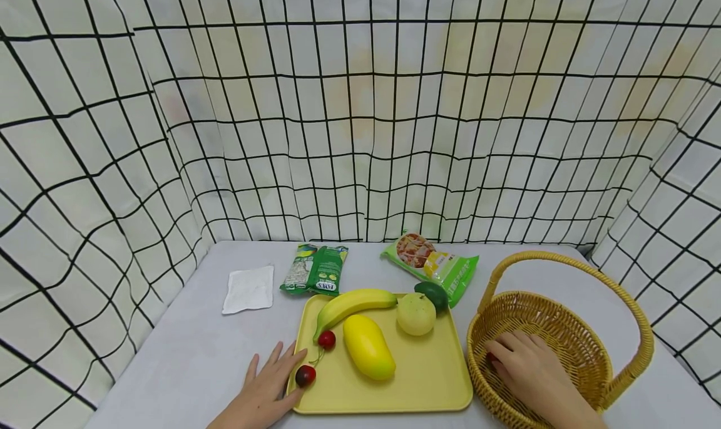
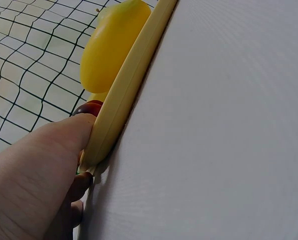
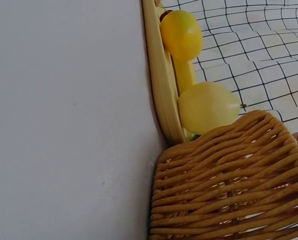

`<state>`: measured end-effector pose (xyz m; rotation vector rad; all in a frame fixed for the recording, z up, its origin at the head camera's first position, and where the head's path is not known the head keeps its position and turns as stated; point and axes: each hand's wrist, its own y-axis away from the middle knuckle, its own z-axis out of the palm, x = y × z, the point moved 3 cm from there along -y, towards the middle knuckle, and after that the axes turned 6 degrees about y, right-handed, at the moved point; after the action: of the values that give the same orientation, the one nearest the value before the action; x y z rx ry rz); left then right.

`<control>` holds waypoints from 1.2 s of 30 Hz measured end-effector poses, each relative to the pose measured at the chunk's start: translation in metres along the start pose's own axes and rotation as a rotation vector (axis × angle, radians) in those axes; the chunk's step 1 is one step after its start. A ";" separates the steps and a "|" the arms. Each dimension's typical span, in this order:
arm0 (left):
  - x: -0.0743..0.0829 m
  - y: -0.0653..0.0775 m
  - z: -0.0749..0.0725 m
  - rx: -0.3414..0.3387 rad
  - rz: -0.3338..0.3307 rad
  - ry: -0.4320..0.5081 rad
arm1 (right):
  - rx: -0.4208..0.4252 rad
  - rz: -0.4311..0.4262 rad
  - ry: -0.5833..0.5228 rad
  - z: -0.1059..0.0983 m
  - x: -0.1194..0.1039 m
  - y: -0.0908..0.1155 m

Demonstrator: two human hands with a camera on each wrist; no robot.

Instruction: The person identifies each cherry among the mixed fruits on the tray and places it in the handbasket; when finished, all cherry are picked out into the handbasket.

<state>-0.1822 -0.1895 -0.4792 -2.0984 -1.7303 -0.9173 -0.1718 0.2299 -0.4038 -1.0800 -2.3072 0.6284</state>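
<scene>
My left hand lies with spread fingers at the left edge of the yellow tray, its thumb by the rim near a dark red cherry. A stem joins that cherry to a second cherry. Inside the wicker basket, my right hand pinches a small red fruit, mostly hidden by the fingers. On the tray are a yellow mango, a banana and a pale green round fruit. A dark green avocado rests at the far right corner.
Behind the tray lie a green snack packet and a green-and-white food packet. A white square packet is at the far left. The basket's tall handle arches over its right side. Grid-patterned cloth surrounds the table.
</scene>
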 end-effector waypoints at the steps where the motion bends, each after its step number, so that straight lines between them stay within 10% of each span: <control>1: 0.000 0.000 0.000 0.000 0.001 0.002 | -0.001 0.001 0.002 -0.001 -0.001 -0.001; 36: -0.002 -0.001 -0.003 0.001 -0.019 0.021 | 0.029 -0.073 -0.088 -0.003 -0.033 -0.034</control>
<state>-0.1838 -0.1920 -0.4783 -2.0681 -1.7425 -0.9396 -0.1708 0.1843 -0.3897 -0.9677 -2.3935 0.6909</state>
